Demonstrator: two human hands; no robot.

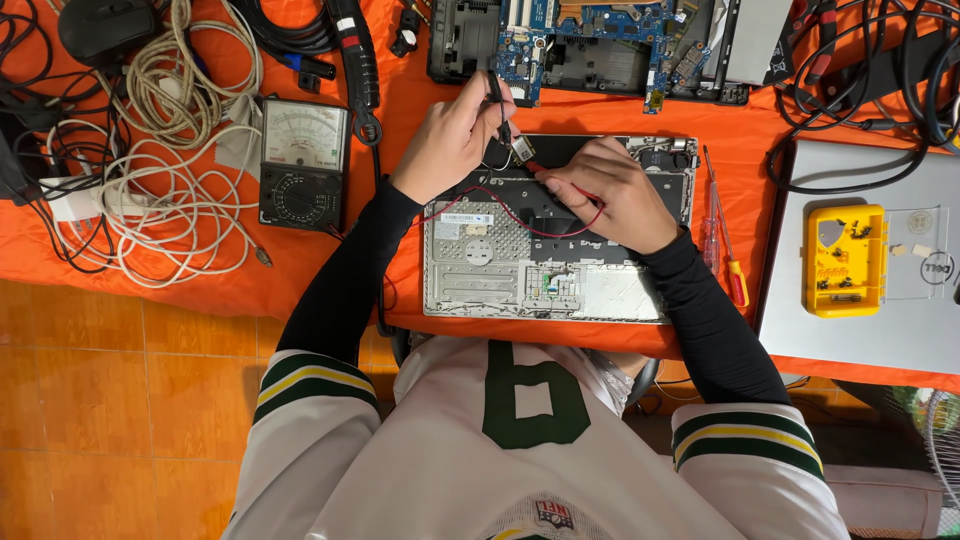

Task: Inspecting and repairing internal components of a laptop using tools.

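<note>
Left third of the orange-covered tabletop (200, 280): tangle of white cables (170, 180) near the left edge, an analog multimeter (303, 165) just beside it, dial face up.

Centre: opened laptop base (560, 235), near the front edge, inner side up. A small white label with a coloured stripe (467, 219) sits on its left part; a pale rectangular sticker-like patch (620, 292) at its front right corner.

Left hand (450, 140): grip pinched closed on a black probe (497, 100), tip down at a small connector part (522, 150) over the base's far edge. Right hand (610, 195): grip closed on the red probe (545, 172), its red lead (520, 222) looping across the base.

Risk, as I judge it: a probe tip could slip off so small a contact and bridge neighbouring metal; the slack lead could snag a wrist.

Far edge: a bare circuit board (590, 40). Right: red-and-yellow screwdriver (725, 240), then a yellow tray (846, 260) of screws on a closed silver laptop (900, 330) with a round logo.
</note>
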